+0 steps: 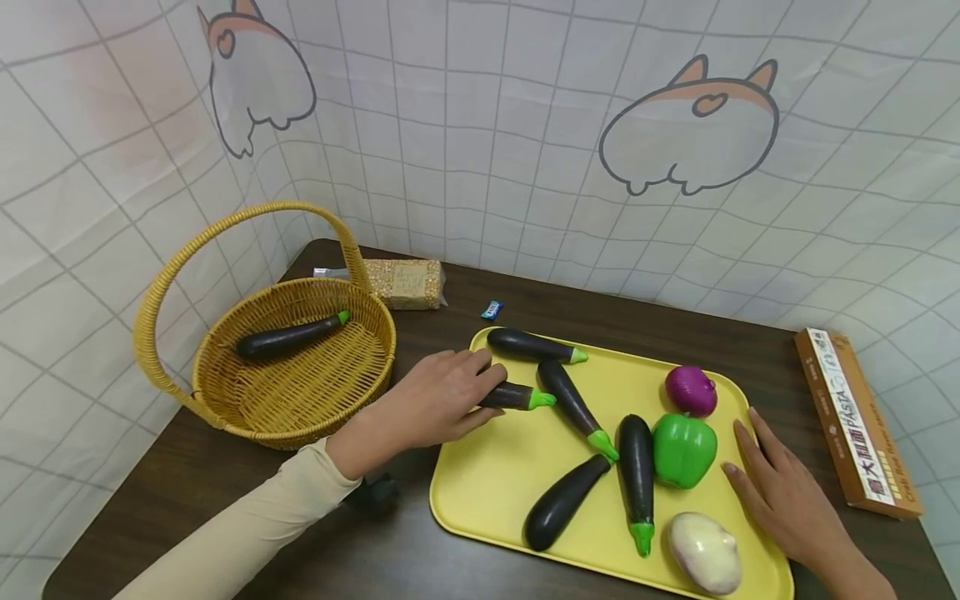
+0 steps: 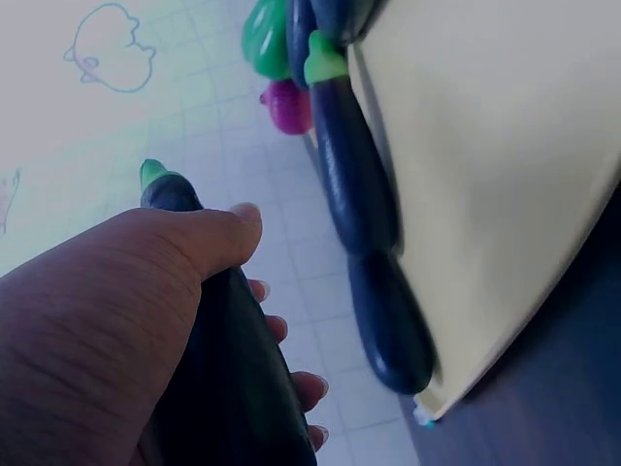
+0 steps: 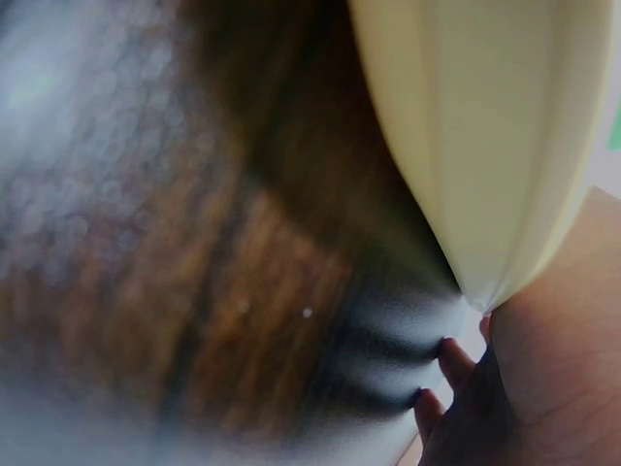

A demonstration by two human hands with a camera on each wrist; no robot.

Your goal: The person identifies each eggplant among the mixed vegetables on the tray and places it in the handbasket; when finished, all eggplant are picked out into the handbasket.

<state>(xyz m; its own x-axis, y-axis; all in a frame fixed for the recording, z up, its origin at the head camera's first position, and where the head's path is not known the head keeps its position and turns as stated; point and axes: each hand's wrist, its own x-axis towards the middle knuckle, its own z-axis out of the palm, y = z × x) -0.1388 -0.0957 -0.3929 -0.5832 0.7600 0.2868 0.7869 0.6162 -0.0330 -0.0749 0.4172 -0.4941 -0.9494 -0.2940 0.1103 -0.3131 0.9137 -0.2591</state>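
My left hand (image 1: 447, 395) grips an eggplant (image 1: 517, 396) above the left part of the yellow tray (image 1: 480, 492). In the left wrist view the thumb and fingers curl round that dark eggplant (image 2: 228, 359), its green stem end poking out past the hand. Several other eggplants lie on the tray, among them one (image 1: 636, 467) beside a green bell pepper (image 1: 684, 450). My right hand (image 1: 787, 492) rests at the tray's right edge, fingers extended. In the right wrist view the tray's rim (image 3: 475, 146) hides part of that hand.
A wicker basket (image 1: 300, 429) with a tall handle stands at the left, holding one eggplant (image 1: 288, 337). On the tray are a purple onion (image 1: 691, 391) and a whitish round vegetable (image 1: 705, 552). Behind lie a bag of grains (image 1: 405, 283) and a small blue packet (image 1: 492, 310); a pasta box (image 1: 858, 421) is at right.
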